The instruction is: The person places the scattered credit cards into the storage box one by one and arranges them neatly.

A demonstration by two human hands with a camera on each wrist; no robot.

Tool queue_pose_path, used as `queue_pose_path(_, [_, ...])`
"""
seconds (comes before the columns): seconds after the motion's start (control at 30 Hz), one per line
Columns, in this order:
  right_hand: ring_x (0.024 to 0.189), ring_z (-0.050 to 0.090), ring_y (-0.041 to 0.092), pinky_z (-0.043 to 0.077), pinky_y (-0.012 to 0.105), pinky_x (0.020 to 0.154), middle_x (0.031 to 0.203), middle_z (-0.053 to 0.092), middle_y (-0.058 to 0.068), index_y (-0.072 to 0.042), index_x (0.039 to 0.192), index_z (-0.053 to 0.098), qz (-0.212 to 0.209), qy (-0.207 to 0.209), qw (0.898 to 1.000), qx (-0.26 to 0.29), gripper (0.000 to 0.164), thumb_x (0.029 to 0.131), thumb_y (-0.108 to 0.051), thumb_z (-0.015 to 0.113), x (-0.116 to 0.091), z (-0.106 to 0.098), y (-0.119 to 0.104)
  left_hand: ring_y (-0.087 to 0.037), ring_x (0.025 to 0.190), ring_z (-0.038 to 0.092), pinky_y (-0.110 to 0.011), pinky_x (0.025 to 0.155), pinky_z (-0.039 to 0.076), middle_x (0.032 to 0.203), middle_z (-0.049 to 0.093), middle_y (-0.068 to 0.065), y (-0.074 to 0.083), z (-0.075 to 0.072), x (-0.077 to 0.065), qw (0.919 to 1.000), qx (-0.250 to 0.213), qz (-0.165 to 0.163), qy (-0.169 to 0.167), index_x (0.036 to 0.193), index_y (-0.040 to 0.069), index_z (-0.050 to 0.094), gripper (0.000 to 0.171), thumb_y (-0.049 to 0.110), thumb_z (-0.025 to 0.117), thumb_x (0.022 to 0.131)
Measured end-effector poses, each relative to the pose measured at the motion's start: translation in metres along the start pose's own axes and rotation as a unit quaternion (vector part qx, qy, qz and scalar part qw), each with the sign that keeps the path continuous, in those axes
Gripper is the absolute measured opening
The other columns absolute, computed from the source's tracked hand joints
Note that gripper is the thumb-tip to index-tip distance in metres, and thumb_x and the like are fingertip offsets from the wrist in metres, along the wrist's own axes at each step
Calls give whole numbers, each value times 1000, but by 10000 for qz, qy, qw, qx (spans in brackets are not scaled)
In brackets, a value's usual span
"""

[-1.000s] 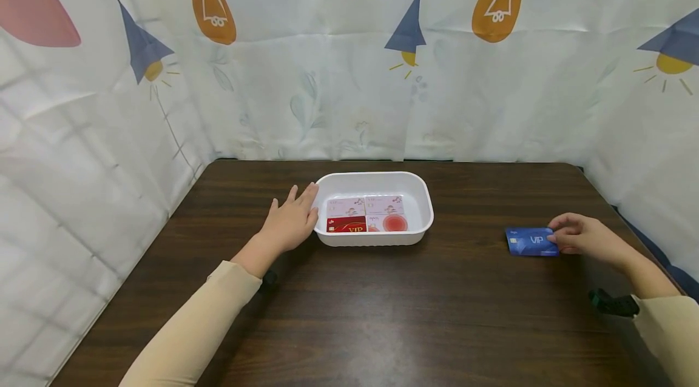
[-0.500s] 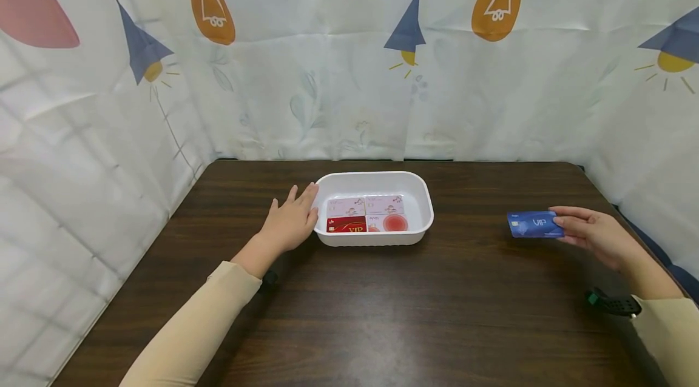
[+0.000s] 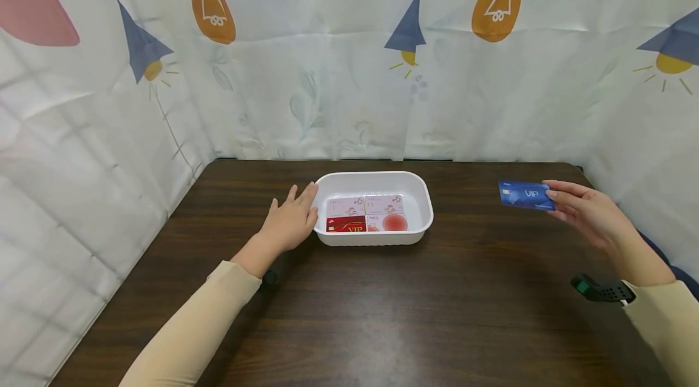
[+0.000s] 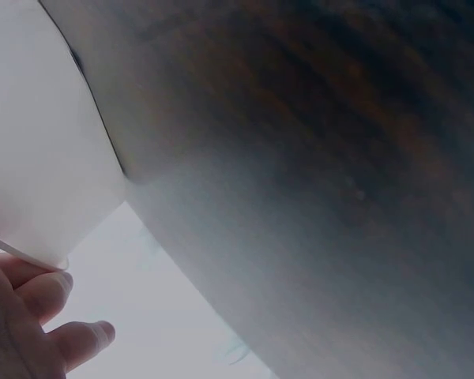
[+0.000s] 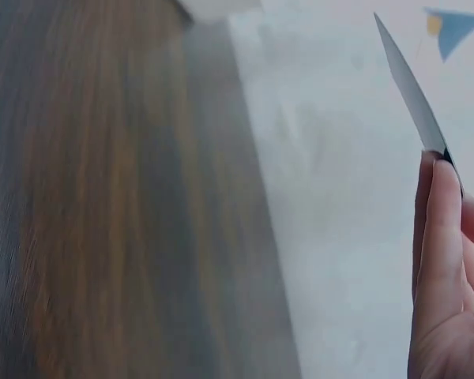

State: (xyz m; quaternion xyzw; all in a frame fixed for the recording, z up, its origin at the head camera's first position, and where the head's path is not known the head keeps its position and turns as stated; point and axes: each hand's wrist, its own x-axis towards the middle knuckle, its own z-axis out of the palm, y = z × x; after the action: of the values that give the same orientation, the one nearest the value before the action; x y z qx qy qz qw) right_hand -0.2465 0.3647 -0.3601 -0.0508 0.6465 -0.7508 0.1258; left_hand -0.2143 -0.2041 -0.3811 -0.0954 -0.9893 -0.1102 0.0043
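Observation:
My right hand [image 3: 587,211] pinches a blue VIP card [image 3: 525,195] by its right end, held up over the right side of the table. The right wrist view catches that card [image 5: 411,91] nearly edge-on, between thumb and fingers. My left hand [image 3: 292,217] rests with spread, straight fingers against the left rim of a white plastic tray [image 3: 373,239]. In the left wrist view its fingertips [image 4: 47,294] touch the tray's edge. Inside the tray lie two pink cards [image 3: 346,207] along the back, a red VIP card [image 3: 346,224] front left and a pale card with a red circle [image 3: 394,223] front right.
The dark wooden table [image 3: 371,314] runs back to a white curtain [image 3: 349,90] printed with lamps and bulbs, which also encloses both sides. A black wrist strap [image 3: 603,290] sits at the right cuff.
The right hand has lifted the blue card off the table and carried it up and away from me, lately a little left. The left hand and tray have stayed put.

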Motion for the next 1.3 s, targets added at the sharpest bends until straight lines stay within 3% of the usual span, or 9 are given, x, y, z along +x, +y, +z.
queue_pose_path(0.17, [92,68,10,59,23,78,111,66,-8,-21,111,79,-134,-129,9997,173,33,105,-1,53,6,25,-12,-42,153,18,-74,114,16,167,27,-11,1,0,0,10000,25,8,8,163,7,26,62,31,40,108])
queue_pose_path(0.4, [91,68,11,58,23,78,111,65,-4,-22,111,76,-210,-407,9989,-106,33,105,-1,52,16,60,-18,-41,154,17,-74,114,15,167,26,-10,1,0,0,10000,-19,-14,-22,163,7,25,62,31,41,108])
queue_pose_path(0.73, [92,66,11,58,23,80,112,64,0,-22,111,74,76,-677,9963,-525,21,105,-9,58,34,116,-21,-42,153,18,-75,114,16,167,27,-10,0,2,1,10000,12,-7,37,163,7,25,61,30,40,108])
queue_pose_path(1.03, [88,67,13,59,24,81,108,65,3,-19,112,67,146,-875,9920,-902,13,104,-12,60,52,157,-8,-41,154,17,-74,114,15,167,27,-9,1,1,-1,10000,-64,-33,-15,163,8,25,62,31,40,108])
queue_pose_path(1.3, [86,68,13,59,28,84,104,66,3,-3,123,58,233,-1138,9887,-951,20,104,-9,58,61,181,7,-41,154,17,-74,114,15,167,27,-9,0,1,0,10000,-38,-55,8,163,9,25,62,32,41,108])
